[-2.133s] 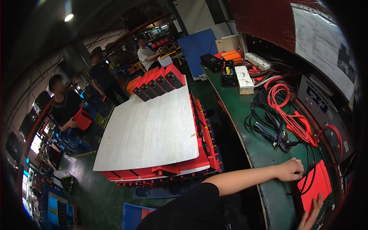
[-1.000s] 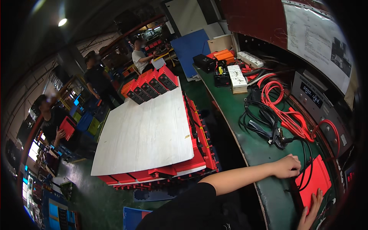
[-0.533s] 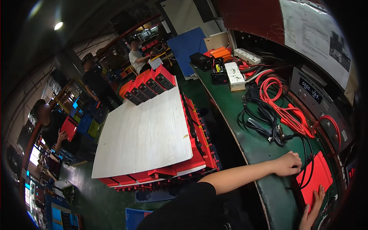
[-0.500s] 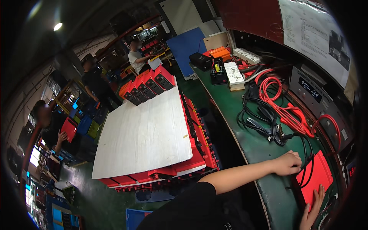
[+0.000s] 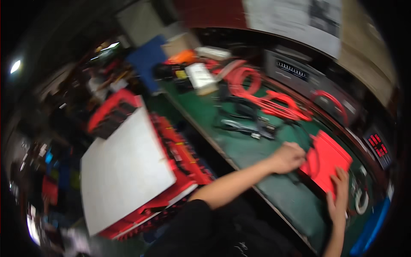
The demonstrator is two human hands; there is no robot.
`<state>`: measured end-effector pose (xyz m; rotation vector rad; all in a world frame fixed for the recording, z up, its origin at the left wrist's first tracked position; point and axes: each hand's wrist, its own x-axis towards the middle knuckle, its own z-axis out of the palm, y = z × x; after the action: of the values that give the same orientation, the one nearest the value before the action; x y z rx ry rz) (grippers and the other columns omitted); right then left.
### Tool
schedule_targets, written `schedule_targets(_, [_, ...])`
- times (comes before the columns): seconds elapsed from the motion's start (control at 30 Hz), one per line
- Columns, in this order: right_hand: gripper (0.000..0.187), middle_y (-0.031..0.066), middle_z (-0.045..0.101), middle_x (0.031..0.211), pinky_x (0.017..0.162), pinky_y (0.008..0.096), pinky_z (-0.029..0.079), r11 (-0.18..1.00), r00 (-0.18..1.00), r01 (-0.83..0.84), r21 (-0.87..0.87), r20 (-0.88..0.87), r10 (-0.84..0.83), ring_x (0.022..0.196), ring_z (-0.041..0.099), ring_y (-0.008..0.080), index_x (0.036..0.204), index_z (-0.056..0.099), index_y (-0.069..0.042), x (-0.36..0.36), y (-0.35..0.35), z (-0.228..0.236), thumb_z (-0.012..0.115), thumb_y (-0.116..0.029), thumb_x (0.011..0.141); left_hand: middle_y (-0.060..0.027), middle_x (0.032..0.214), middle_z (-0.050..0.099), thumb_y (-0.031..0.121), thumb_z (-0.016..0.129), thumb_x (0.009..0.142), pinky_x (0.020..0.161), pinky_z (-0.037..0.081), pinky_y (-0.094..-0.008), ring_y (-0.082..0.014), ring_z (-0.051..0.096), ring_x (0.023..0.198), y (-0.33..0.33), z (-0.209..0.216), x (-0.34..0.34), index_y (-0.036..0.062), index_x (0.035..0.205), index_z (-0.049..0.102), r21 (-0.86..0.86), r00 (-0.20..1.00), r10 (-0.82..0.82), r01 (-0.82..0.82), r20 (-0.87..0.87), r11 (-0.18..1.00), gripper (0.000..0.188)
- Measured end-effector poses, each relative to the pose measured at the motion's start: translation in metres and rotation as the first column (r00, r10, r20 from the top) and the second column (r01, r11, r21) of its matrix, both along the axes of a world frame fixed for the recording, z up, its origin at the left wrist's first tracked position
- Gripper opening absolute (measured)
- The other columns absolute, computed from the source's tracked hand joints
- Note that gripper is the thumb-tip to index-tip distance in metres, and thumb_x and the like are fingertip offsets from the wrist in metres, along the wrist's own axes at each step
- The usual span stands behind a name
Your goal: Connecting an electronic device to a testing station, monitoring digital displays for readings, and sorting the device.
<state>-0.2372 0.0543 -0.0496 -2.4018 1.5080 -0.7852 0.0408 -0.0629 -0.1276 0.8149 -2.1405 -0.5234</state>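
A flat red case (image 5: 326, 156) lies on the green bench at the right. My right hand (image 5: 339, 188) grips its near corner, thumb against the near end and fingers along the right edge. Beside the case's left edge is my left hand (image 5: 290, 157), its fingers curled closed. What they hold, if anything, is hidden and smeared by motion. Thin black cables (image 5: 316, 158) loop over the left part of the case, close to the left hand. Farther along the bench, black clip leads (image 5: 246, 122) lie next to coiled red cables (image 5: 248, 85).
Grey power supply units (image 5: 295, 68) stand along the bench's back, with a small red-digit meter (image 5: 376, 145) at the right. White sockets (image 5: 200, 77) sit far off. To the left, a white board (image 5: 124, 167) on stacked red cases carries several red units (image 5: 113, 113). People blur in the background.
The view has swung right, so the bench and case appear farther left and the picture is blurred. Both hands keep about the same places at the case.
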Motion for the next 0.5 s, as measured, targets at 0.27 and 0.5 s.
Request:
schedule_targets(0.27, [0.026,0.0130,0.070,0.112,0.098,0.0414,0.048,0.996,0.993,-0.078,-0.049,0.086,0.082,0.111,0.062,0.0317,0.107,0.069,-0.003,-0.018,-0.025,0.006,0.066,-0.019,0.087,-0.0142,0.087,0.062,0.023,0.048,0.093,0.077,0.044,-0.0453,-0.0345,0.059,0.086,-0.015,-0.007,0.016,0.0040,0.083,0.058,-0.017,0.952,-0.304,0.304,0.025,0.953,0.024])
schedule_targets(0.5, [0.033,0.0175,0.070,0.106,0.088,0.0417,0.053,0.977,0.981,0.155,0.148,0.092,-0.170,0.097,0.067,0.0344,0.115,0.066,0.000,0.012,-0.061,0.028,0.062,-0.025,0.093,-0.0214,0.085,0.063,0.028,0.052,0.099,0.075,0.048,-0.0501,-0.0427,0.061,0.083,-0.071,0.013,-0.021,0.0007,0.086,0.057,0.147,0.965,0.255,-0.244,-0.064,0.959,0.030])
